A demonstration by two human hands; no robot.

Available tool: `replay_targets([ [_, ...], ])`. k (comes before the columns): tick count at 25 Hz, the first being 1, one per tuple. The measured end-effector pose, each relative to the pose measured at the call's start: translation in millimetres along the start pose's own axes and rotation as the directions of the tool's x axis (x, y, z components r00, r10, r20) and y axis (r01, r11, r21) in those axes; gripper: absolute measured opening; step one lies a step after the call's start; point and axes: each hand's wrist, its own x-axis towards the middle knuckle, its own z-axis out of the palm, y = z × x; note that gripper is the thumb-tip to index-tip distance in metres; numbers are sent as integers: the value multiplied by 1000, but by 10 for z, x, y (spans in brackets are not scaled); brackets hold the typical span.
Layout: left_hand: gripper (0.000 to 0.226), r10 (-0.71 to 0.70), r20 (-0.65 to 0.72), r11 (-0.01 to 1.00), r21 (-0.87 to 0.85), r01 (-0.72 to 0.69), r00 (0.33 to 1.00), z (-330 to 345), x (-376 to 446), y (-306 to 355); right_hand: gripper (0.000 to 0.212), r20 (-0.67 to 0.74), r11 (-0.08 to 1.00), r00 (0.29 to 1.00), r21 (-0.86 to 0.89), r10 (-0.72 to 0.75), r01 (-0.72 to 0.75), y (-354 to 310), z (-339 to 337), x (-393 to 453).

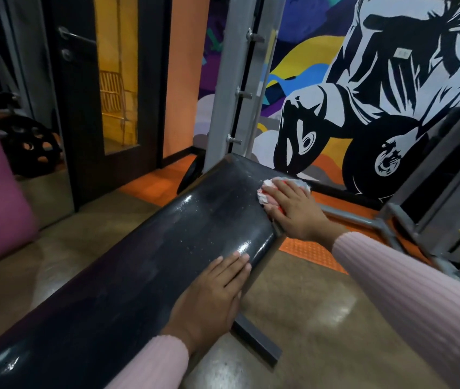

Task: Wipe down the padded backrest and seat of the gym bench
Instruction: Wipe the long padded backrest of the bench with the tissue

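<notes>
Head view: left hand [212,287] lies flat on the bench pad [144,248], fingers straight and together. Right hand [293,211] presses a cloth [279,184] onto the pad's far right edge, fingers spread. The pad's long axis runs from near left toward the mural [363,94].

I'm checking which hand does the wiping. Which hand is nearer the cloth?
Right. The right hand presses on the cloth; the left hand rests flat on the bench pad, nearer the camera.
</notes>
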Motion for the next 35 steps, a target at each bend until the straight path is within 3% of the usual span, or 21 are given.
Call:
replay_targets([
  [5,47,5,1,1000,-3,-5,1000,2,-5,8,58,78,947,944,-13,321,-321,-180,-25,472],
  [11,46,-2,-2,1000,-4,2,1000,-10,-3,29,68,-3,999,1000,27,28,-28,-106,17,-109],
  [17,48,-8,9,1000,-6,8,1000,-1,-8,19,58,39,939,938,25,343,-344,-124,-13,448],
  [19,47,0,3,1000,-6,0,1000,-2,-3,14,59,64,965,962,-15,264,-264,-323,31,499],
  [22,47,0,-4,1000,-12,0,1000,-20,13,21,69,29,999,999,-33,-32,33,-389,55,142],
  [24,47,-2,-4,1000,-3,2,1000,-17,17,14,73,37,989,989,2,-146,146,-206,15,-97],
  [27,47,-3,-13,1000,1,3,1000,-12,18,10,76,51,1000,999,-22,-5,6,68,-24,1],
  [31,47,18,-11,1000,12,-18,1000,17,-10,6,60,109,975,969,-40,221,-218,-218,7,506],
  [33,47,24,-24,1000,3,-24,999,32,-6,-15,59,109,986,981,-46,162,-157,-421,37,482],
  [35,46,21,-20,1000,-8,-21,1000,37,-9,-10,62,49,1000,999,-23,9,-7,-423,57,204],
])
